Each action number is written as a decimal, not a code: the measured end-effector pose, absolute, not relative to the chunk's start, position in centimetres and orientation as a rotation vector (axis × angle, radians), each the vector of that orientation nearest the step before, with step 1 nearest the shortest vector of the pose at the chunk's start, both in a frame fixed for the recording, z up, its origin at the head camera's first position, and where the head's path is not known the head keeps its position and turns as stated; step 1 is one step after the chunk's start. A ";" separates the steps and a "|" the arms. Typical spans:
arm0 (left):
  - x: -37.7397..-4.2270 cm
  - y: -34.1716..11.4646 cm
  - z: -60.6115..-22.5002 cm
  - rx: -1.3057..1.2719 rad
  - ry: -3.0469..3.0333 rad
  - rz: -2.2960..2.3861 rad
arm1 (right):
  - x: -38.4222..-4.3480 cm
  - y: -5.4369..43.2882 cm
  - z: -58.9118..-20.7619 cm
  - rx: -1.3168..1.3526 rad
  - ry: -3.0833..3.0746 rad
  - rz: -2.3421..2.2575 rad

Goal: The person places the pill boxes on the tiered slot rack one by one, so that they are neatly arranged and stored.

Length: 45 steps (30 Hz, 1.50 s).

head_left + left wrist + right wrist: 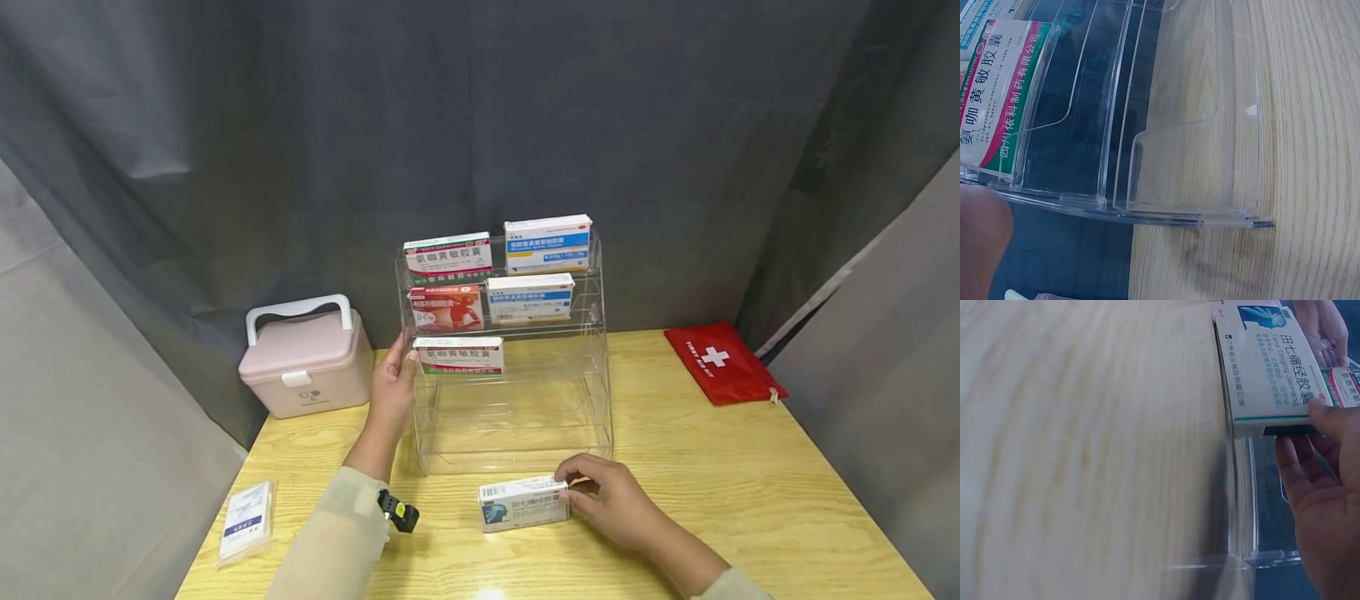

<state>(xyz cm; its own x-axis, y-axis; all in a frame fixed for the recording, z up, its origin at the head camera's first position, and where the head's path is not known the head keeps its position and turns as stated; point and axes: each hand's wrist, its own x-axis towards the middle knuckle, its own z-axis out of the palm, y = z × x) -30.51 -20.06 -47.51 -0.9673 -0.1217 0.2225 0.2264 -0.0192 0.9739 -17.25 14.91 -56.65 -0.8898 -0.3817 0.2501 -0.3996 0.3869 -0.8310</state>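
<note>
My left hand (393, 387) grips the left side of a clear tiered display rack (517, 460), its thumb near a white, green and pink medicine box (460, 357) on a middle tier. In front of the rack, my right hand (615, 502) pinches the right end of a white medicine box (523, 505) with a teal picture. The right wrist view shows the thumb on this box's (1266, 375) printed face and the fingers behind it. Higher tiers bear a red medicine box (447, 308), another white-green one (448, 258) and two blue-white ones (547, 245).
A pink medicine case (315, 367) with a white handle stands left of the rack. At the table's left front lies a white packet (246, 521) in clear plastic. A red first aid pouch (723, 362) lies at the right rear. Dark curtain (480, 108) hangs behind.
</note>
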 end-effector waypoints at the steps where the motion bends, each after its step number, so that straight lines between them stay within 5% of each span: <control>1: -30.5 -20.1 -47.5 -0.112 -2.013 -2.080 | -17.2 15.0 -56.4 0.716 -2.599 1.578; 9: -30.5 -20.0 -47.4 -0.143 -1.979 -2.095 | -18.0 16.4 -51.9 0.730 -2.429 1.569; 23: -30.5 -20.2 -47.8 -0.131 -2.012 -2.071 | -24.8 19.5 -39.1 0.511 -2.191 1.135; 45: -30.8 -20.0 -47.9 -0.190 -1.916 -2.137 | -28.4 17.5 -42.7 0.542 -2.315 0.872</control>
<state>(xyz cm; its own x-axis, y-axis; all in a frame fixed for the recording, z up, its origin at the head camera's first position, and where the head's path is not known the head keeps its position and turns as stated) -30.76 -19.97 -47.86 -0.9565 -0.1078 0.2709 0.2810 -0.0931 0.9552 -28.42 17.48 -42.74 -0.7369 -0.1588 0.6571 -0.5529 0.7008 -0.4508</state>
